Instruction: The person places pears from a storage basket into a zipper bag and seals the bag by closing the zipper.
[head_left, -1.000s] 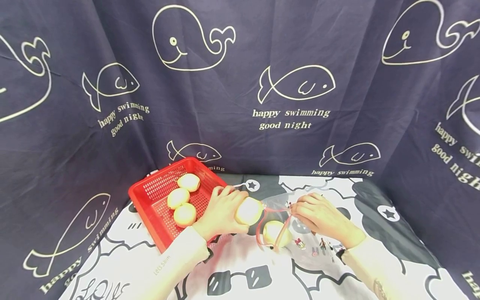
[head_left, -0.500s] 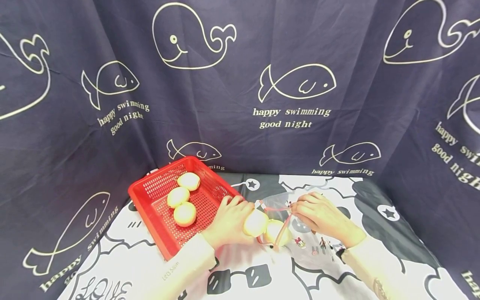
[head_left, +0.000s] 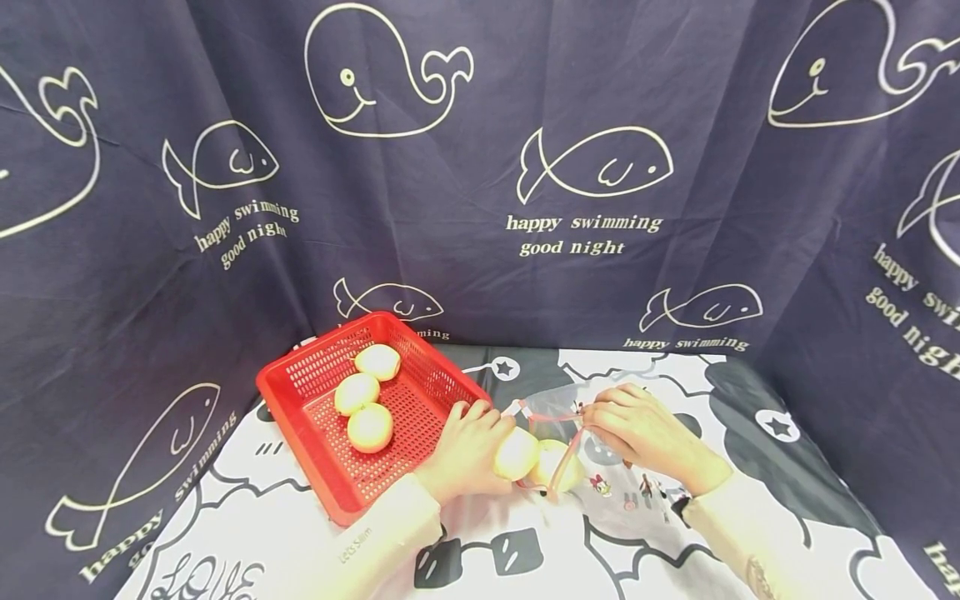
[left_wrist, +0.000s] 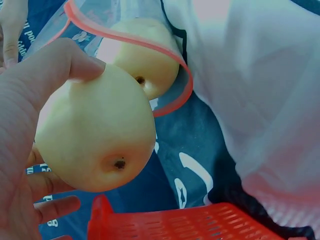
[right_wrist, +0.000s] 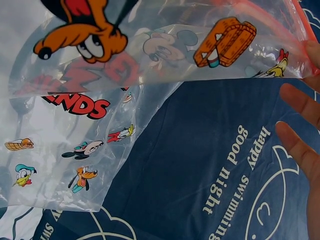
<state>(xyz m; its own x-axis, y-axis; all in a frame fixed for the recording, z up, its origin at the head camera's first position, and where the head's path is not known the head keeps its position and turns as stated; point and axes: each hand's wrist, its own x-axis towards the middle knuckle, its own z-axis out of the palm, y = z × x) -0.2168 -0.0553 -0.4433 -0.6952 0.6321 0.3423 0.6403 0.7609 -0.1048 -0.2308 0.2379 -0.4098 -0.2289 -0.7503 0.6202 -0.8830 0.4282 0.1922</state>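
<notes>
Three fruits (head_left: 357, 394) lie in the red basket (head_left: 408, 417), at about 10 o'clock from your left hand (head_left: 468, 450); around the middle one, its neighbours sit at 1 and 5 o'clock. Your left fingers and thumb grasp the held fruit (head_left: 516, 455) right by the red-edged mouth of the clear bag (head_left: 618, 508). A bagged fruit (head_left: 558, 467) rests just inside that mouth, at 3 o'clock from the held one; you cannot tell whether the two touch. Your right hand (head_left: 648, 433), at 3 o'clock from your left, pinches the bag's red edge. Cartoon figures show on the bag's film. The tabletop (head_left: 570, 567) is patterned black and white, and a dark curtain (head_left: 450, 208) with whales stands at 12 o'clock.
</notes>
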